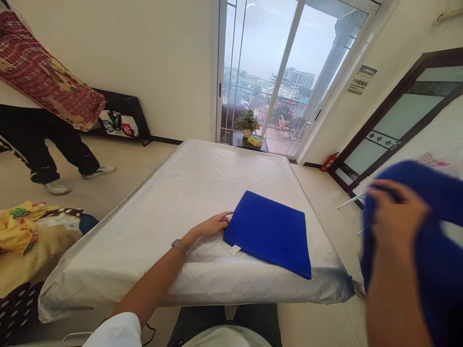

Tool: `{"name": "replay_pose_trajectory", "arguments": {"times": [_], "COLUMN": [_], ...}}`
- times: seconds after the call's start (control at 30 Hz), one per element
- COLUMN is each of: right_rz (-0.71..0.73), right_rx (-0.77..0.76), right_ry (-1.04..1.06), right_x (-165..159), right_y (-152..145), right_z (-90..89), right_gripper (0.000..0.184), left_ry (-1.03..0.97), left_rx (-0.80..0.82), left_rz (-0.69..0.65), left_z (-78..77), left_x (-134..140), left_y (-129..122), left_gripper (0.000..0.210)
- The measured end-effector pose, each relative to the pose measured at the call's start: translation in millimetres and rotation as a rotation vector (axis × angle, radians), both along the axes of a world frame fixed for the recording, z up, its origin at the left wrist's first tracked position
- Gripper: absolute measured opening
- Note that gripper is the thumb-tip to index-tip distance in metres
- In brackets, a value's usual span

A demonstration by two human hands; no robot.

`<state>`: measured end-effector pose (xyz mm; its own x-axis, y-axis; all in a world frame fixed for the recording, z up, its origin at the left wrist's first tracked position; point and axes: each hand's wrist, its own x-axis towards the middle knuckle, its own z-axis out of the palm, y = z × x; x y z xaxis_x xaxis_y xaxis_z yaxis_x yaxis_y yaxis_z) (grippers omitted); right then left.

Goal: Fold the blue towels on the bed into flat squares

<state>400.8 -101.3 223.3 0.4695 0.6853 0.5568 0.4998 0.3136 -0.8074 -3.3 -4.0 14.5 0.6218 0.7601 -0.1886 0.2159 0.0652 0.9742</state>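
Observation:
A flat, square piece of folded blue cloth [271, 231] lies near the front right of a plastic-covered mattress [173, 202]. A small white tag [235, 250] sticks out from its near edge. My left hand [217, 223] rests at the left edge of this cloth, fingers partly stretched and touching it. On the far right, my right hand [400, 212] is raised and closed on another blue cloth [441, 188], which hangs down beside the mattress. Motion blurs that hand and its cloth, and the frame edge cuts the cloth off.
At the left, a person [25, 135] stands holding up a red patterned cloth [47, 72]. A heap of yellow fabrics [32, 241] lies left of the mattress. A small black table with a potted plant [248, 124] stands by the glass door. A fire extinguisher [328, 162] is at the right wall.

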Motion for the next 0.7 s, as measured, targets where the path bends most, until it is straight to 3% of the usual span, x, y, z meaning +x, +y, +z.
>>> {"name": "replay_pose_trajectory", "arguments": {"times": [0.03,0.07,0.13,0.2,0.27,0.3,0.37,0.47,0.6,0.7], "right_rz": [-0.043,0.026,0.289,0.43,0.436,0.421,0.405,0.423,0.372,0.31], "right_rx": [-0.016,-0.087,-0.258,-0.394,-0.472,-0.49,-0.509,-0.516,-0.495,-0.482], "right_ry": [-0.122,-0.233,-0.373,-0.432,-0.471,-0.492,-0.536,-0.597,-0.609,-0.589], "right_x": [-26,-56,-122,-177,-208,-215,-216,-209,-207,-208], "right_y": [11,21,34,38,33,30,24,22,25,22], "right_z": [-19.9,-45.1,-104.7,-161.6,-201.5,-213.2,-223.1,-221.5,-221.9,-221.4], "right_gripper": [0.018,0.017,0.019,0.028,0.033,0.033,0.033,0.05,0.03,0.033], "left_ry": [0.0,0.0,-0.002,-0.01,-0.026,-0.029,-0.012,0.054,0.07,0.03], "left_rx": [-0.001,0.001,0.016,0.03,0.046,0.058,0.098,0.161,0.161,0.153], "left_rz": [-0.004,-0.006,-0.004,-0.004,-0.006,-0.01,-0.011,-0.011,-0.003,0.001], "left_z": [-1.6,-4.1,-10.8,-17.5,-21.9,-22.8,-21.7,-16.7,-15.7,-21.7], "left_x": [0,-1,-1,0,0,0,0,-1,-1,-1], "left_y": [1,2,5,8,9,9,8,7,7,9], "left_gripper": [0.07,0.071,0.073,0.076,0.077,0.078,0.079,0.081,0.082,0.082]}}
